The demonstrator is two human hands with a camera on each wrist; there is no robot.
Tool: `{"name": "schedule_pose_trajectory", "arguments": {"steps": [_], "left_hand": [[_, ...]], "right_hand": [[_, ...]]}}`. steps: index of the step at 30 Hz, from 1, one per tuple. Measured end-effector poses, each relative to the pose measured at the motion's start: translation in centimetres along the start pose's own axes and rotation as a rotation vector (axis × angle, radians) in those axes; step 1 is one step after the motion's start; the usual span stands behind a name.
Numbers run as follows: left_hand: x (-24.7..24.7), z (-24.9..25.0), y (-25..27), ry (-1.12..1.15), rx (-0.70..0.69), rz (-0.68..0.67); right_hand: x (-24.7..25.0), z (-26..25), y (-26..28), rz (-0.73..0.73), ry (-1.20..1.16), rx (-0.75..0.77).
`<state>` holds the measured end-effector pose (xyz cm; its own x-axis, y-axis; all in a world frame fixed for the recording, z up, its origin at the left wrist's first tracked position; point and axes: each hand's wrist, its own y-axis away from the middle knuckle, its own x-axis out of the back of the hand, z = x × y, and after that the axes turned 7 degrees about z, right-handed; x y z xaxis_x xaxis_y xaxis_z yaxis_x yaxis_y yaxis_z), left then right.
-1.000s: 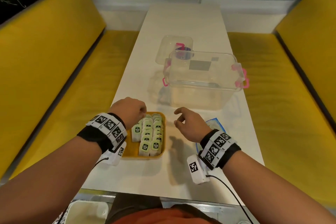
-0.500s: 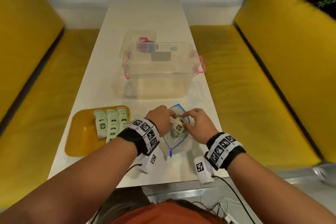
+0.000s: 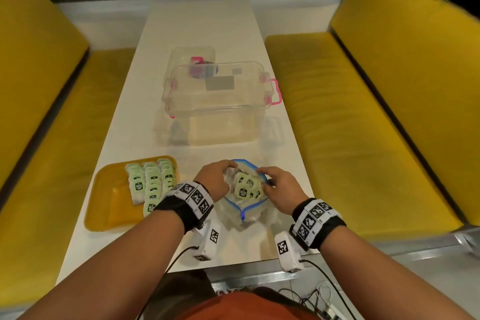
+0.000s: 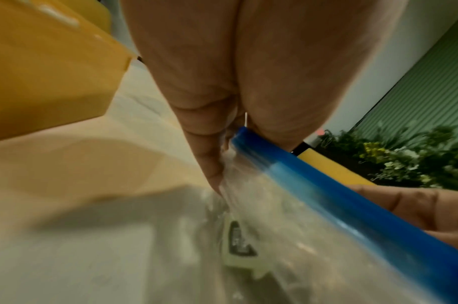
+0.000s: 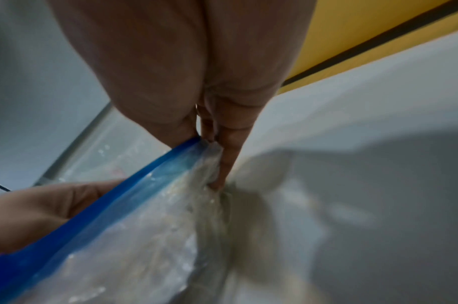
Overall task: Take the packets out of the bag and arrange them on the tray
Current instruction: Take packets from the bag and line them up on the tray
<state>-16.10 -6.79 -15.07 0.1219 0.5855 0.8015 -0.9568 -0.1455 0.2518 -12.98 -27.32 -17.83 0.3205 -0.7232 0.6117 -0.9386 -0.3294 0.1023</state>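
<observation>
A clear zip bag (image 3: 242,212) with a blue rim lies on the white table near the front edge, its mouth pulled wide. Several pale green packets (image 3: 245,187) show inside it. My left hand (image 3: 217,176) pinches the left side of the blue rim (image 4: 287,164). My right hand (image 3: 279,184) pinches the right side of the rim (image 5: 155,170). To the left sits a yellow tray (image 3: 109,205) holding rows of the same green packets (image 3: 150,183). One packet (image 4: 239,244) shows through the bag wall in the left wrist view.
A clear plastic box with pink latches (image 3: 218,101) stands behind the bag, its lid (image 3: 192,60) lying further back. Yellow benches (image 3: 363,112) flank the white table (image 3: 202,21). Wrist camera cables run off the front edge.
My left hand left the tray and both hands moved to the bag; they now pull its mouth wider, exposing more packets. The head view shifted right.
</observation>
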Motion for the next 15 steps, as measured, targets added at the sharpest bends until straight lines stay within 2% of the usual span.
{"name": "schedule_pose_trajectory", "arguments": {"steps": [4,8,11,15], "left_hand": [[-1.3,-1.1,0.3,-0.008,0.058,0.021],[-1.4,-1.2,0.2,-0.124,0.044,0.095],[-0.4,-0.2,0.1,-0.172,-0.046,0.115],[0.6,1.0,0.4,-0.19,-0.204,0.183]], "right_hand": [[-0.2,1.2,0.2,-0.058,0.039,-0.011],[-0.2,1.3,0.0,-0.062,0.082,0.002],[-0.1,1.0,-0.4,-0.009,0.094,0.029],[0.1,0.1,-0.6,0.156,0.097,0.167]]}}
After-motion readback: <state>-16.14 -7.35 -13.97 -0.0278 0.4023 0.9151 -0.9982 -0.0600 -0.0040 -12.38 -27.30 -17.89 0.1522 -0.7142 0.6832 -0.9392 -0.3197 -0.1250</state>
